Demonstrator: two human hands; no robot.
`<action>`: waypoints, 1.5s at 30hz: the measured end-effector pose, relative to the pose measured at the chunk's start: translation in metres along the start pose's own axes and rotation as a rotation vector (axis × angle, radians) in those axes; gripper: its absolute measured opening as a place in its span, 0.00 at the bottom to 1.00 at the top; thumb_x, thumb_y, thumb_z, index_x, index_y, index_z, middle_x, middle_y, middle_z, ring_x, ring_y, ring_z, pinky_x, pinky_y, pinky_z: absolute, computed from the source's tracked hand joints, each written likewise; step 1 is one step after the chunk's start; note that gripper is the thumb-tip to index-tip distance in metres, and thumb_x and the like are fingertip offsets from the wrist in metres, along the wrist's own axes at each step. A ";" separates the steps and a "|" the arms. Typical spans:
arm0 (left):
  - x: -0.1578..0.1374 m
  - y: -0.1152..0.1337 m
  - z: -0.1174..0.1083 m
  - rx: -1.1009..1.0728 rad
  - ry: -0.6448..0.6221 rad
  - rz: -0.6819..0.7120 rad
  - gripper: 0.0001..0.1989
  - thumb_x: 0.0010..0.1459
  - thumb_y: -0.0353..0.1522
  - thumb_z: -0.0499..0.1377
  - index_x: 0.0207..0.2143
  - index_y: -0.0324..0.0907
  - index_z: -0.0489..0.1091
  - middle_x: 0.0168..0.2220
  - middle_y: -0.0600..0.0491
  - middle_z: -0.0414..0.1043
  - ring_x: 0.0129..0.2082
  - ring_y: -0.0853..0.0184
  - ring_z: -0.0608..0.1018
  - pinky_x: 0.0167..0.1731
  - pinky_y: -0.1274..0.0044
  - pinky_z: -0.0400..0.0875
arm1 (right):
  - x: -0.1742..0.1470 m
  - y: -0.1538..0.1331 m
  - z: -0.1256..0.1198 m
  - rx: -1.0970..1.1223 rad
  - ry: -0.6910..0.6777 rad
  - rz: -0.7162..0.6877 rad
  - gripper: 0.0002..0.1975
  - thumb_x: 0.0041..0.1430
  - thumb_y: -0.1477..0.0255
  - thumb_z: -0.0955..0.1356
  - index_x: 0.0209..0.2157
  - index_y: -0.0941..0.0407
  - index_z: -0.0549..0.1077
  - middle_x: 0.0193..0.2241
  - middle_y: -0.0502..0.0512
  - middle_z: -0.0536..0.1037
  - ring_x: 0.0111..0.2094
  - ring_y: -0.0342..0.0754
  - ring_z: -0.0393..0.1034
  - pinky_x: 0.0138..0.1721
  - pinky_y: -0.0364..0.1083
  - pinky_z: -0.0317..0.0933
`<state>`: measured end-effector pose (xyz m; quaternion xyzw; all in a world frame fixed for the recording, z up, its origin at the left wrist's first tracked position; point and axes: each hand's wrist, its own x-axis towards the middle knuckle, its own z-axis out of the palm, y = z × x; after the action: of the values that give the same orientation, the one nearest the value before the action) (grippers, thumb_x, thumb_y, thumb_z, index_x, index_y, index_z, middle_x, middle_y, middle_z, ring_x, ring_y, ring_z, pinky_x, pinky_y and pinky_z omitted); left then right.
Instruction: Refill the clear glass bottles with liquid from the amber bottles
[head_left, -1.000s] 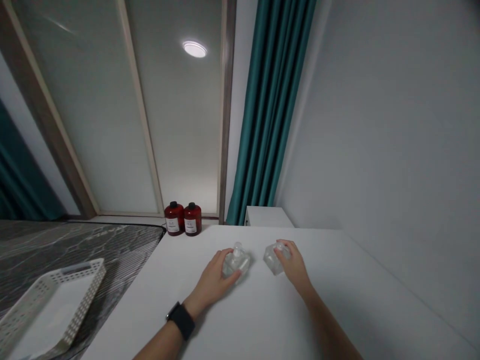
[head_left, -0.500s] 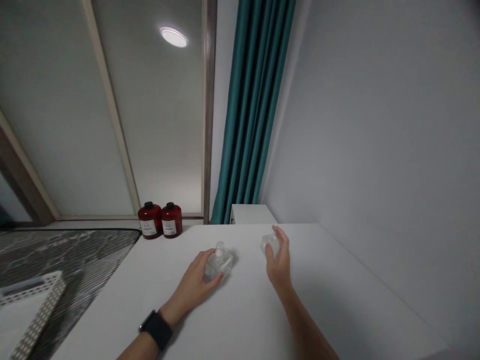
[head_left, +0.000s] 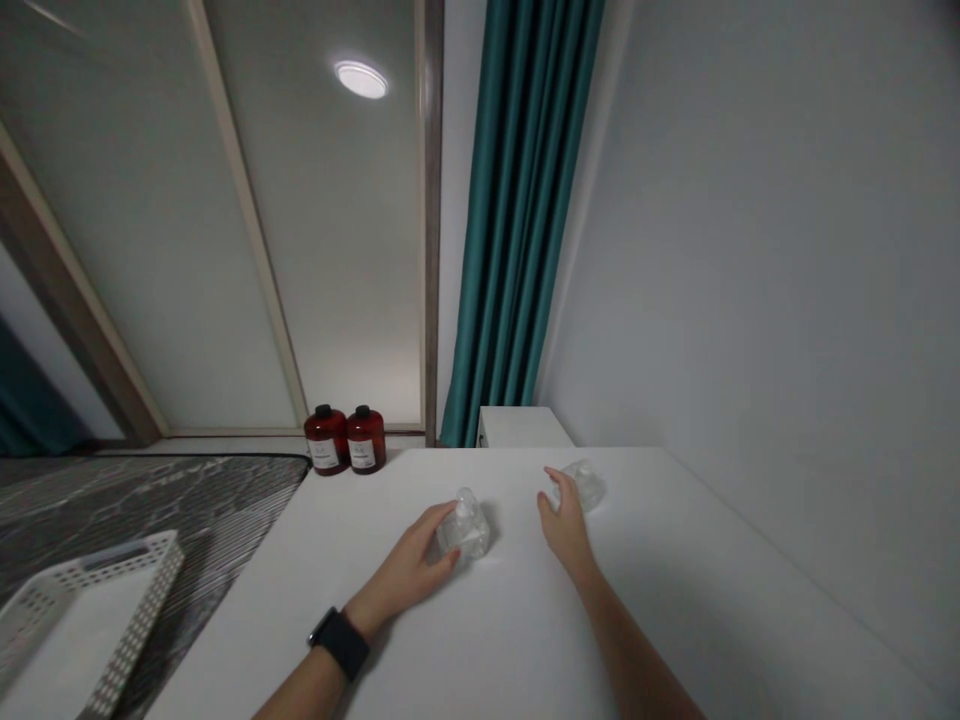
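Observation:
A clear, faceted glass bottle [head_left: 472,530] with a rounded clear stopper is on the white table. My left hand [head_left: 416,560], with a dark watch at the wrist, is curled around its left side, thumb in front and fingers behind. Farther back and to the right is a second clear glass piece [head_left: 589,485], its exact shape hard to make out. Just left of that piece, and partly in front of it, is my right hand [head_left: 566,525], thumb and fingers apart with nothing between them.
Two dark red bottles [head_left: 365,442] with black caps and white labels stand at the table's back left corner. A white perforated basket [head_left: 142,610] is at the lower left, beyond the table edge. Behind are a low white cabinet [head_left: 521,428] and a teal curtain [head_left: 525,220].
My right hand has come away from the second clear glass piece, which now shows to its right. The view has turned slightly left. My left hand stays around its bottle.

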<state>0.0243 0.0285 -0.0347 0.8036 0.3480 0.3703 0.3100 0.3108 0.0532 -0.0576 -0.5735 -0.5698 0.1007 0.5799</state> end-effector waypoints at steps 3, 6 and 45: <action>0.000 -0.003 0.000 -0.034 0.010 0.030 0.27 0.61 0.34 0.58 0.62 0.43 0.61 0.64 0.40 0.60 0.64 0.50 0.64 0.65 0.55 0.56 | 0.004 0.005 -0.005 -0.001 0.030 0.063 0.20 0.56 0.70 0.63 0.51 0.56 0.68 0.51 0.63 0.72 0.55 0.59 0.65 0.61 0.63 0.55; 0.000 -0.005 0.001 -0.023 0.034 0.023 0.26 0.62 0.37 0.58 0.62 0.44 0.63 0.63 0.41 0.55 0.64 0.49 0.62 0.65 0.54 0.54 | 0.004 -0.001 -0.006 0.012 0.007 0.087 0.20 0.57 0.70 0.63 0.52 0.57 0.67 0.52 0.65 0.72 0.56 0.60 0.65 0.62 0.62 0.54; 0.091 0.008 -0.182 1.058 0.231 -0.173 0.12 0.61 0.27 0.53 0.45 0.40 0.73 0.47 0.41 0.72 0.52 0.51 0.68 0.53 0.61 0.59 | -0.055 -0.061 0.033 0.191 -0.598 0.141 0.39 0.55 0.63 0.67 0.67 0.49 0.54 0.60 0.59 0.68 0.57 0.56 0.68 0.61 0.57 0.59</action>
<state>-0.0765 0.1395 0.1032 0.7723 0.5834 0.2037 -0.1472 0.2347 0.0096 -0.0498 -0.4995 -0.6618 0.3578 0.4294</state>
